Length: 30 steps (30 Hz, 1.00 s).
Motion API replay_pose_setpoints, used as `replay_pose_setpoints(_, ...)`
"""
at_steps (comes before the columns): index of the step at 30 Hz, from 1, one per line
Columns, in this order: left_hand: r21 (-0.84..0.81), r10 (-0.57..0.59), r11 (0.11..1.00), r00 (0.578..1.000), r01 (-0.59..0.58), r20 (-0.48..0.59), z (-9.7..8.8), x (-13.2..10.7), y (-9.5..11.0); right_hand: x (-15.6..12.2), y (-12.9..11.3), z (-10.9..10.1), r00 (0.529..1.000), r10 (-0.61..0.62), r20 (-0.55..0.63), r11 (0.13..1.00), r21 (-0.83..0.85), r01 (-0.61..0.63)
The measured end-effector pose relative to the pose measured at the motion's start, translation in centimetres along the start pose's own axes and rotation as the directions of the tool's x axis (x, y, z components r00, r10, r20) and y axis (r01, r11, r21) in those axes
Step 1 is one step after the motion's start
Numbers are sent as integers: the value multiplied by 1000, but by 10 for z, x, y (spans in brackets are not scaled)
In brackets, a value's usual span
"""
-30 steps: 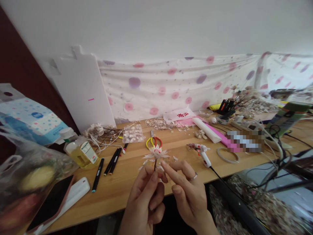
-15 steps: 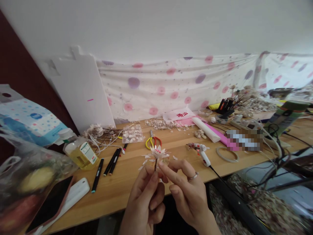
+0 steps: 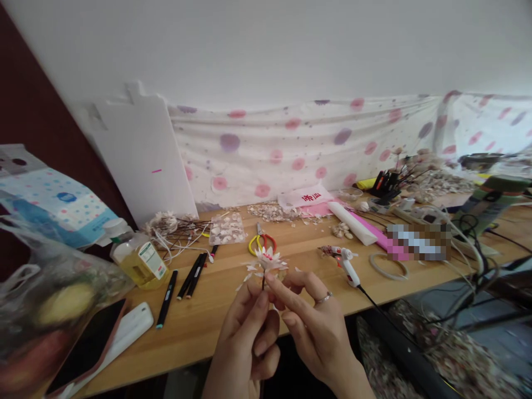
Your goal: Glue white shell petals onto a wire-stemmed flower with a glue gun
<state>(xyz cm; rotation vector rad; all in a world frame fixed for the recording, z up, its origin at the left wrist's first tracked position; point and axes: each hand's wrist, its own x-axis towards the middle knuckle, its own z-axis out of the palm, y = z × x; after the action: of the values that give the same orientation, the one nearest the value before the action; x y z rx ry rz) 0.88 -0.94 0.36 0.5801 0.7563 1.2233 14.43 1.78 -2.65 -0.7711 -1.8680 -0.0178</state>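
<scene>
A small white and pink flower of thin petals (image 3: 267,258) stands on a dark stem above the front edge of the wooden table (image 3: 224,310). My left hand (image 3: 248,338) pinches the stem just below the bloom. My right hand (image 3: 310,327), with a ring on one finger, has its forefinger and thumb pressed against the underside of the flower's right side. Loose petals (image 3: 248,272) lie on the wood under the flower.
A white glue gun (image 3: 346,262) lies right of the hands, yellow and red scissors (image 3: 260,241) behind the flower. Black markers (image 3: 189,275), a bottle of yellow liquid (image 3: 137,257), a phone (image 3: 89,346) and bags lie left. Cables and a power strip (image 3: 424,213) crowd the right.
My right fingers slid a little left and up under the flower. The left hand keeps its hold on the stem; the view shifted slightly.
</scene>
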Motion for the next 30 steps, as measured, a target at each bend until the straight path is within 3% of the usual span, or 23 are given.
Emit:
replay_pose_setpoints(6,-10,-6,1000,1000,6,-5,-3,-3,1,2,-6,-2,1000,26,-3,998,63,-25)
replay_pose_setpoints(9,9,10,1000,1000,-10,0,-4,-3,1,4,-10,-1,994,81,-68,985,159,-69)
replay_pose_setpoints(12,77,71,994,997,-72,19,-3,0,-1,9,-11,3,960,231,-160,945,274,-181)
replay_pose_setpoints(17,253,239,940,971,-229,-12,1,1,-9,16,-12,8,929,354,-108,879,378,-291)
replay_pose_setpoints(23,383,472,829,878,-408,-85,-1,5,-25,15,-27,5,915,404,8,846,376,-377)
replay_pose_setpoints(26,441,586,729,810,-523,-8,-7,11,-29,16,-32,4,911,409,61,837,372,-401)
replay_pose_setpoints(30,606,701,506,702,-614,126,-20,18,-32,18,-34,6,919,389,62,854,351,-384)
